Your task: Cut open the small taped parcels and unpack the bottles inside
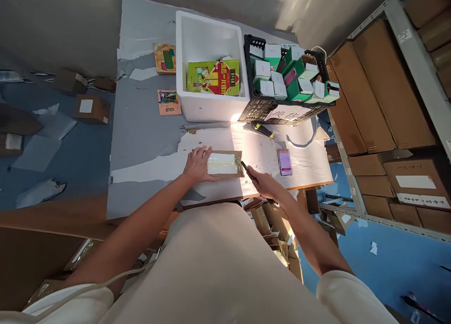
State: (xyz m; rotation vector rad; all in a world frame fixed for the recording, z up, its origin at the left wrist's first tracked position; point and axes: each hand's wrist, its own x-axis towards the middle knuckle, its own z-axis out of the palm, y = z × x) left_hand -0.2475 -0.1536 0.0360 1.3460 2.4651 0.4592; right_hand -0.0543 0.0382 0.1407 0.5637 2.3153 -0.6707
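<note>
Brown flat parcel [225, 164], white label, left hand [198, 164] pressing flat, right hand [265, 183] gripping cutter [246, 169]

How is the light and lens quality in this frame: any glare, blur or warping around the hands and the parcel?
Head view: a bright patch washes out the table and glares on the taped parcel; wide-angle warping bends the shelves; the phone screen is blurred; the left hand on the parcel and the right hand holding a dark tool stay sharp.
</note>
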